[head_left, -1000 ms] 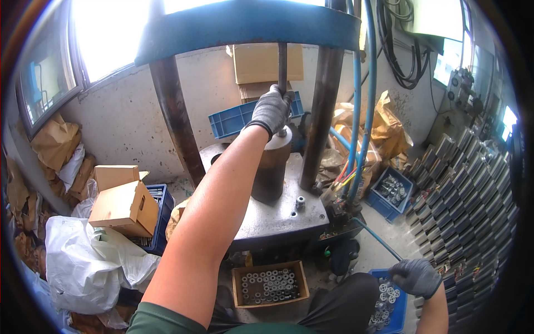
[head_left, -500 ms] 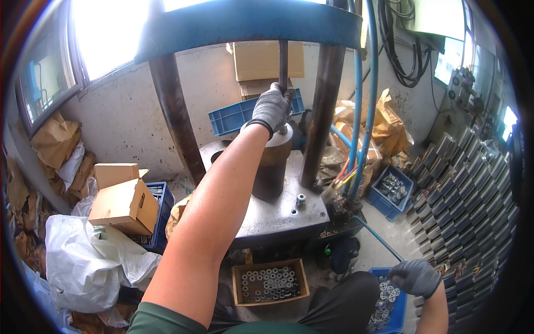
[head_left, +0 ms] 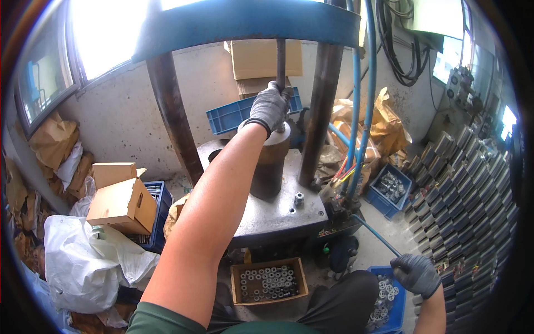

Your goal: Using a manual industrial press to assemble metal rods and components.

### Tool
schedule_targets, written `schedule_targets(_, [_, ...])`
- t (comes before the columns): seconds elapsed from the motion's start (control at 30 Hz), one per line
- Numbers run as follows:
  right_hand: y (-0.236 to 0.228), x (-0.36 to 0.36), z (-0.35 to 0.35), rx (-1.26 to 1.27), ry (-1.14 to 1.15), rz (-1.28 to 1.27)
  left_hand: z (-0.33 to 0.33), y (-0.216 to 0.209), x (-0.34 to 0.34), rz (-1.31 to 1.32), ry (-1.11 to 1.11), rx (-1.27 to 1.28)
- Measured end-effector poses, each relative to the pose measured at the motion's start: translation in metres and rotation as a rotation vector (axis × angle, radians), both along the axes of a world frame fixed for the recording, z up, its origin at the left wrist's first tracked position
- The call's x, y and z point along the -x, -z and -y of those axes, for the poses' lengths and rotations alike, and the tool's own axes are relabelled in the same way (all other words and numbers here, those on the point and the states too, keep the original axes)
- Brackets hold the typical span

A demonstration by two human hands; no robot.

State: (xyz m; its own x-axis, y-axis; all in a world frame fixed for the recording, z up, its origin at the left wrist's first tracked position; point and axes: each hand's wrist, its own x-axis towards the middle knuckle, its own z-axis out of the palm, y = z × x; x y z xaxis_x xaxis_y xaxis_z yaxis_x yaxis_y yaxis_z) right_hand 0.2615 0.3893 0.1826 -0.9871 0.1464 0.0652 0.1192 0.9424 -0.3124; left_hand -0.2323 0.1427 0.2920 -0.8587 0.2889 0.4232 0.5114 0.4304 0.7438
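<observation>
My left hand, in a grey knit glove, is closed around the lower part of a dark vertical rod hanging below the blue crossbeam of a press. Just beneath the hand stands a thick dark metal cylinder with a lighter top, resting on the press's steel table. My fingers hide the rod's lower end. At the lower right, my gloved right hand is closed on the end of a slim blue lever that slants up to the press's side.
A small ring-shaped metal part sits on the press table. Below is an open box of metal rings. Blue crates of parts stand at right, beside stacked metal tubes. Left are a cardboard box and white sack.
My right hand has risen slightly and come onto the lever's end. The left hand stays on the rod, and the whole view has shifted a little.
</observation>
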Motion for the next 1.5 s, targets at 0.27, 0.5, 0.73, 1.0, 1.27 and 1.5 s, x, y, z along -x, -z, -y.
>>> schedule_targets(0.27, [-0.005,0.004,-0.004,-0.137,-0.136,0.361,0.001,0.004,0.006,0.000,0.015,-0.023])
schedule_targets(0.5, [-0.001,0.001,-0.002,0.052,-0.006,-0.049,0.001,0.000,-0.003,-0.002,0.008,-0.005])
schedule_targets(0.73, [-0.007,0.004,-0.006,-0.096,-0.118,0.197,0.004,0.000,-0.003,0.014,0.005,0.006])
schedule_targets(1.0, [-0.049,0.108,-0.028,-0.252,0.006,-0.856,0.005,-0.003,-0.009,0.027,0.020,-0.017])
schedule_targets(1.27, [-0.095,0.195,-0.045,-0.132,0.078,-0.845,0.003,0.001,-0.001,0.021,0.006,0.000])
schedule_targets(1.5, [-0.099,0.201,-0.055,-0.384,0.194,-0.649,-0.002,0.006,0.001,-0.097,-0.022,-0.046])
